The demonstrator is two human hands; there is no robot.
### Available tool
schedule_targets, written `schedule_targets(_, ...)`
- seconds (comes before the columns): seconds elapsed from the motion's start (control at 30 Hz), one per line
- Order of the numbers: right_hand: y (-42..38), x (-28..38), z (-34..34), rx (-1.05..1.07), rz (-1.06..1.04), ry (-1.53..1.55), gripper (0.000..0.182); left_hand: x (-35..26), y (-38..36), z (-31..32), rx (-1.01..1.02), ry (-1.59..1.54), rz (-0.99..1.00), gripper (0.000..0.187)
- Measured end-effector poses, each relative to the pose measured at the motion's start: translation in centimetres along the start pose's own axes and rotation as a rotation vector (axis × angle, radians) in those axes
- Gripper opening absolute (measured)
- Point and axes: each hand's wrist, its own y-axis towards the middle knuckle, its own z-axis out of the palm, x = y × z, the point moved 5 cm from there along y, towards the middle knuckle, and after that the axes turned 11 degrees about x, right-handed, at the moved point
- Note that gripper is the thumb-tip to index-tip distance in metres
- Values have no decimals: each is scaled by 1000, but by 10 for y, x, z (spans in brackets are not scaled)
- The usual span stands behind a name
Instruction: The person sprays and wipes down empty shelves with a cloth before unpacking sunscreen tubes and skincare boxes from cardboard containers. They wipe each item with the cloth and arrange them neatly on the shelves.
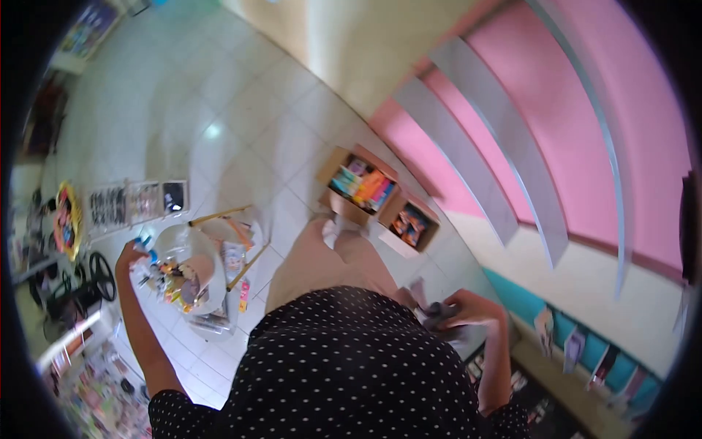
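My left hand [130, 257] is out at the left, over the edge of a white round tub [212, 252] crowded with small mixed goods. Its fingers are closed on a small blue item [146, 247] whose kind is too blurred to tell. On the other side of my body, my right hand [472, 310] grips a bunched dark grey cloth [439, 314] beside my hip. A paler grey part hangs below that hand.
Two open cardboard boxes of colourful packets, a larger one [340, 199] and a smaller one [431, 238], stand on the tiled floor by my feet. Grey shelves [482, 95] line the pink wall at right. Display trays [139, 205] lie at left, near a black wheel [102, 276].
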Motion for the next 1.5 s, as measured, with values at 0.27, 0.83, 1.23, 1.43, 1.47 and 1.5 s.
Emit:
schedule_targets(0.27,-176,-53,-6,-862,-354,685,28,31,35,-25,-82,73,-148,65)
schedule_targets(0.83,-112,-85,-11,-1110,-661,888,24,47,75,-29,-178,198,-148,50)
schedule_targets(1.23,-110,-93,-18,-1204,-624,872,22,8,95,-42,-495,225,-158,75)
schedule_targets(1.43,-159,-77,-41,-1441,-981,863,31,-101,8,-94,-936,38,-156,98)
schedule_targets(1.47,-178,-75,-40,-1519,-1120,891,32,-146,-30,-102,-1044,53,-15,89)
schedule_targets(1.5,-203,-70,-41,-1552,-1287,771,32,-190,-69,-108,-1140,82,126,80)
